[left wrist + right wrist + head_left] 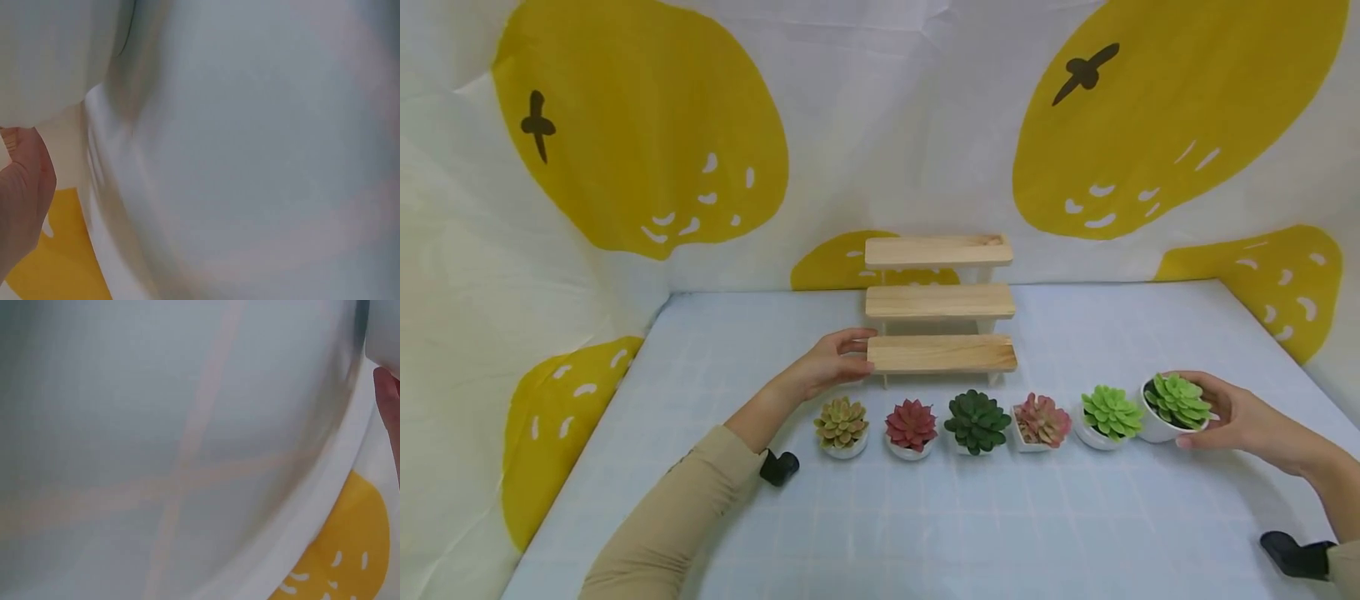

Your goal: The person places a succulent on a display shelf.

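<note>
A three-step wooden stand (940, 300) sits at the back middle of the blue checked tablecloth. My left hand (859, 353) touches the left end of its lowest step (942, 353) with fairly straight fingers. My right hand (1187, 412) grips a white pot with a bright green succulent (1176, 400) at the right end of a row of pots, thumb in front and fingers behind. The left wrist view shows only part of my left hand (22, 194) against cloth. In the right wrist view a fingertip (389, 394) and the white pot's edge (384, 331) show.
Several more potted succulents stand in a row in front of the stand: tan-green (841, 423), red (911, 425), dark green (977, 421), pink (1041, 421), light green (1108, 412). White cloth with large yellow shapes (647, 125) walls the back and sides.
</note>
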`<state>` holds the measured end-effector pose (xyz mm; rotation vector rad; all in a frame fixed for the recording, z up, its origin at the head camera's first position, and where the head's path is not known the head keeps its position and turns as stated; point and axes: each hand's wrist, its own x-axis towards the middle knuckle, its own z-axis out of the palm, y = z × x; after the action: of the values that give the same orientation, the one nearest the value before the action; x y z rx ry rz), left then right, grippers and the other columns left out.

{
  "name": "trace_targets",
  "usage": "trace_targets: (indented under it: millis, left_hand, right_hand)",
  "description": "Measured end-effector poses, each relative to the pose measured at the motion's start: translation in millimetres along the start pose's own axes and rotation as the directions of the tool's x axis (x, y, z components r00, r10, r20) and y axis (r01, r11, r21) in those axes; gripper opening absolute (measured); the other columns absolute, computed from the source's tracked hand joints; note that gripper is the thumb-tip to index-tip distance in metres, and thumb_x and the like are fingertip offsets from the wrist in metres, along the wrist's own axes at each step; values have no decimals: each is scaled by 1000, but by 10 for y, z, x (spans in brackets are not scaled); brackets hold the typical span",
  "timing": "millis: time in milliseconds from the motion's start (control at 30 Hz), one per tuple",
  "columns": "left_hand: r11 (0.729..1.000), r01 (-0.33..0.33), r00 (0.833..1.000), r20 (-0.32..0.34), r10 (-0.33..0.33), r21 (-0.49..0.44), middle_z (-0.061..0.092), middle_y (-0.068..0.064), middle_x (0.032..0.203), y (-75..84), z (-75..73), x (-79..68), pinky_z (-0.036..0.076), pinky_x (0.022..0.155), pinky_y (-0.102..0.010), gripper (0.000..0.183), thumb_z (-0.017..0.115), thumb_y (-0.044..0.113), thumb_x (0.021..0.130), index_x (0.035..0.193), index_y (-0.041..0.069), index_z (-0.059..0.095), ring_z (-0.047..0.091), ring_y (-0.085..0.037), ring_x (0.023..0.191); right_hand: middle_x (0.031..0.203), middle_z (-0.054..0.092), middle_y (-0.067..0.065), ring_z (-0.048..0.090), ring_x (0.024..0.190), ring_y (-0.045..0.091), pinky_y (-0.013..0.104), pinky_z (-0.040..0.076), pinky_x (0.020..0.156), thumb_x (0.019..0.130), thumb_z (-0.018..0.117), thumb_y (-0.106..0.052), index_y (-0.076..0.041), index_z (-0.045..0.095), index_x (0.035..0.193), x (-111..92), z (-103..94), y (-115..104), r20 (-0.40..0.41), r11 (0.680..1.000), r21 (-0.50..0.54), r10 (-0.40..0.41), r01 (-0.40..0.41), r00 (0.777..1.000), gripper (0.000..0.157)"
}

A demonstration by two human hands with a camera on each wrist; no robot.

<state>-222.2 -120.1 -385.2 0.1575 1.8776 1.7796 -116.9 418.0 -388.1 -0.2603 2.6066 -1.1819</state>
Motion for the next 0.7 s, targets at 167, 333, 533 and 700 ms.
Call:
trace_targets:
  millis: [167,333,533,700]
  left_hand:
    - [1000,14,1000,-8,-14,-1,43,-23,134,-13,-4,-2,50,85,-31,59,59,-6,86,140,2,38,56,-20,98]
    - [998,49,998,-40,-50,-33,44,-25,134,20,17,8,50,85,-31,59,59,-8,86,140,2,38,56,-21,98]
    - [997,63,995,-72,-66,-44,45,-24,133,47,34,-2,50,86,-32,59,59,-8,85,140,3,40,56,-22,99]
    - [996,68,994,-79,-72,-53,45,-24,133,42,48,-6,49,86,-32,59,59,-9,85,140,3,40,55,-22,100]
  right_hand:
    - [115,37,-33,41,95,-12,17,45,68,82,70,-6,-14,31,138,10,-8,-50,-41,999,-49,-17,15,999,69]
    - [113,39,-31,40,94,-14,14,43,68,84,68,-10,-17,31,137,60,-95,-160,-79,998,-64,14,-19,997,65]
    - [115,38,-28,39,95,-14,10,42,68,85,68,-10,-21,30,138,176,-188,-318,-145,999,-45,-1,-6,989,66]
    - [120,35,-21,36,98,-9,6,38,68,88,66,-19,-10,21,146,302,-236,-491,-171,997,-44,49,-57,984,74]
